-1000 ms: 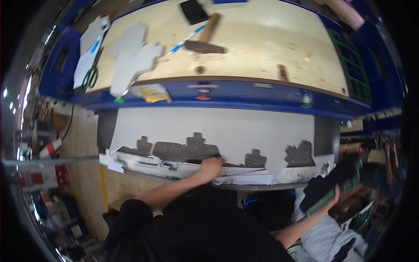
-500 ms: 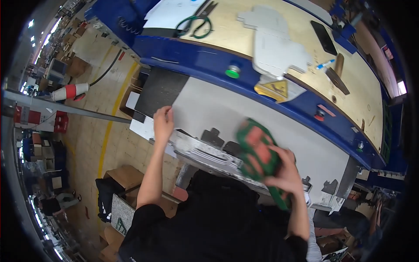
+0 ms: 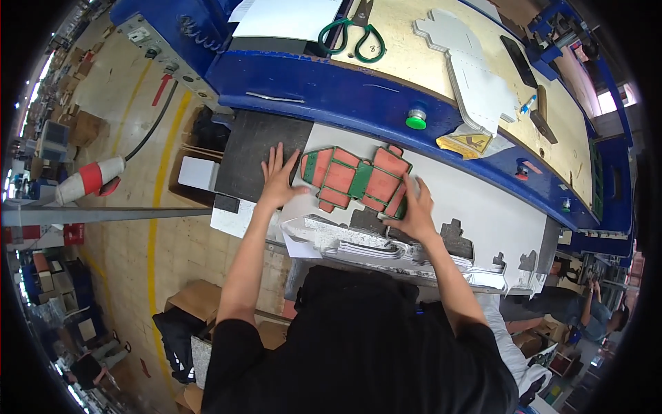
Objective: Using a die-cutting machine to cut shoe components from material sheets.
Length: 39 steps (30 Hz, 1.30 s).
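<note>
A cutting die with green edges and orange-red foam pads lies flat on a large pale grey sheet. My right hand grips its right end, thumb at the near corner and fingers along the side. Just off the die's left end, my left hand is open with spread fingers, over the border of the sheet and a dark board. Dark cut-out shapes show along the sheet's near edge, beside white cut scraps.
A blue machine beam with a green push button runs behind the sheet. On the wooden top beyond it lie green-handled scissors, stacked white cut pieces, a black phone and a hammer.
The die, blurred in my right hand before, has moved left and now lies flat on the sheet. My left hand has shifted slightly right and spread its fingers. The whole view has shifted.
</note>
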{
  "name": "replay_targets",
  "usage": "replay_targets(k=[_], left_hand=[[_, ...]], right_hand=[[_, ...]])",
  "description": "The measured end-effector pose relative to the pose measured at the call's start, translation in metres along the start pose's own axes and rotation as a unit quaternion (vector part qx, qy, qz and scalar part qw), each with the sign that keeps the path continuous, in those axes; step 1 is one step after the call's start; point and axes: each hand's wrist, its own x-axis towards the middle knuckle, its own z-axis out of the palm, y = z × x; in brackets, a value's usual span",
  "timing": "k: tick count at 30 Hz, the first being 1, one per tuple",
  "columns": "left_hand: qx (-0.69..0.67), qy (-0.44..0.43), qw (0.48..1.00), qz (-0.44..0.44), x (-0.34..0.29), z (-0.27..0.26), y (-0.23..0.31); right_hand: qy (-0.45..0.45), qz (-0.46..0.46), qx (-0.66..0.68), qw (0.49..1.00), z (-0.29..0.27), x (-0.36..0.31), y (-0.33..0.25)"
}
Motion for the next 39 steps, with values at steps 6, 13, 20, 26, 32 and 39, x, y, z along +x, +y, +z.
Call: replay_targets(k=[6,13,20,26,32,39], left_hand=[[-0.084,-0.010,0.993,0.078,0.013,0.021,-0.024],[-0.055,0.027,0.997,0.045,-0.001,0.031,-0.020],[-0.072,0.032,0.996,0.048,0.003,0.027,-0.020],[-0.080,0.023,0.996,0.045,0.004,0.025,-0.019],[-0.130,-0.023,0.991,0.023,0.016,0.004,-0.019],[-0.140,-0.091,0.986,-0.004,-0.028,-0.025,0.118]], right_hand=[[0.059,0.087,0.062,0.993,0.017,-0.023,0.050],[0.063,0.103,0.093,0.988,0.015,-0.015,0.053],[0.050,0.110,0.093,0.988,0.015,-0.008,0.055],[0.036,0.121,0.084,0.988,0.013,-0.006,0.054],[0.001,0.109,0.084,0.990,0.000,0.007,0.062],[0.034,0.192,0.048,0.980,-0.079,0.044,0.055]])
